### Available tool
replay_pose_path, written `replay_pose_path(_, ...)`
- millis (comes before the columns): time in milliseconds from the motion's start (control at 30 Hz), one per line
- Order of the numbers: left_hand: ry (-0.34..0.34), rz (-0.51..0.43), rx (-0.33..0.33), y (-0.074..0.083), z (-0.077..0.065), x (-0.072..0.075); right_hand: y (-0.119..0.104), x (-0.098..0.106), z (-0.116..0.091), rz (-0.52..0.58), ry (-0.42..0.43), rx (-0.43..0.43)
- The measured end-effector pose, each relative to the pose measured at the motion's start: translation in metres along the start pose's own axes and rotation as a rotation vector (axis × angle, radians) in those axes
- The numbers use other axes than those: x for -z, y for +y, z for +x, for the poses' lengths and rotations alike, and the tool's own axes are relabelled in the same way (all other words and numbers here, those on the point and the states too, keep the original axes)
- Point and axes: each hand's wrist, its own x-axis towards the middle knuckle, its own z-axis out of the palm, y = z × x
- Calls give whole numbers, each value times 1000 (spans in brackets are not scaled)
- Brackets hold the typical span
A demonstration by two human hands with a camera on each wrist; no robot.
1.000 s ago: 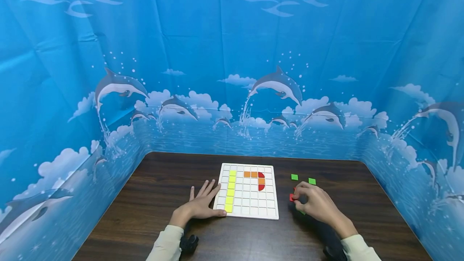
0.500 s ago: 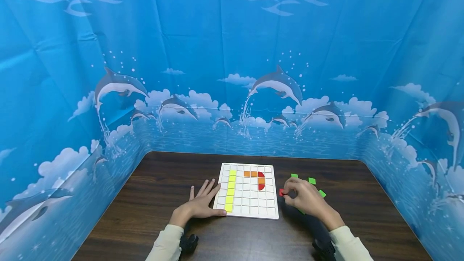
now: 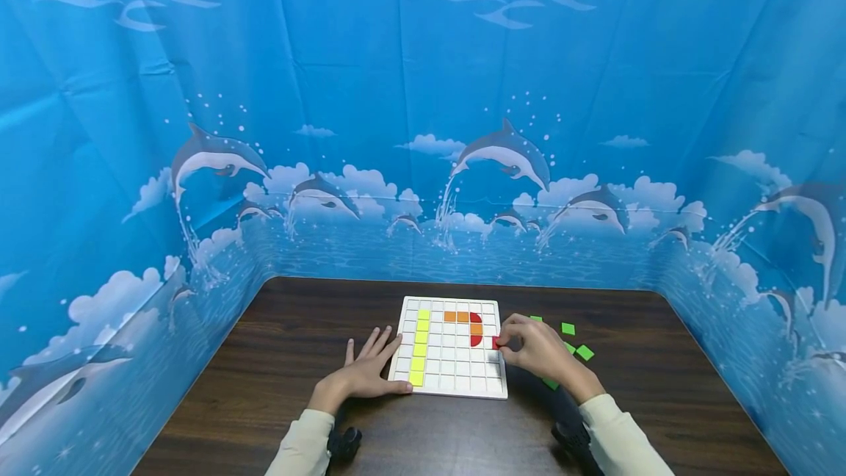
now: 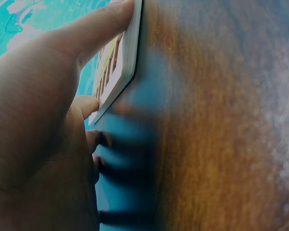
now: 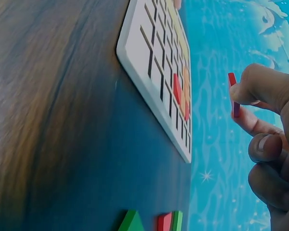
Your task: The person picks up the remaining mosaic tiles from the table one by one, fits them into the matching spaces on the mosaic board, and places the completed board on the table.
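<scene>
A white grid board (image 3: 460, 369) lies on the table, with a column of yellow square tiles (image 3: 419, 350) on its left. Toward its upper right sit a few orange tiles (image 3: 450, 316) and rounded red pieces (image 3: 475, 341). My left hand (image 3: 362, 374) rests at the board's left edge with fingers spread, its thumb at the near left corner. Between thumb and index finger, my right hand (image 3: 540, 349) pinches a red tile (image 3: 495, 343) over the board's right edge. The right wrist view shows this red tile (image 5: 234, 96) edge-on, raised above the board.
Several green tiles (image 3: 584, 352) lie on the dark wooden table (image 3: 651, 366) right of the board, some partly hidden by the right hand. Another red tile (image 5: 164, 222) lies among them in the right wrist view. A blue dolphin curtain (image 3: 370, 94) surrounds the table.
My right hand has moved left from the loose tiles to the board's right edge, carrying the red tile. My left hand has stayed in place.
</scene>
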Motion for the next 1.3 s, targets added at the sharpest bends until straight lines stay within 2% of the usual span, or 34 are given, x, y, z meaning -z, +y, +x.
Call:
replay_pose_path(100,2,-4,-21,1,-2,1,-4,-4,6,3,-4,2)
replay_pose_path(167,-1,-7,-13,0,-2,1,-6,-6,10,1,-3,12)
replay_pose_path(467,7,-6,-32,-12,6,-8,-10,-13,24,-8,4,88)
replay_pose_path(667,10,0,-36,-10,4,-5,-12,-20,31,-36,18,111)
replay_pose_path(900,-8,-16,-22,0,-2,3,-12,-31,41,-33,9,148)
replay_pose_path(1167,4,-11,-33,-7,3,-3,-13,-42,50,-86,-24,144)
replay_pose_path(1300,1,-23,-25,-3,0,0,-14,-48,53,-109,-31,123)
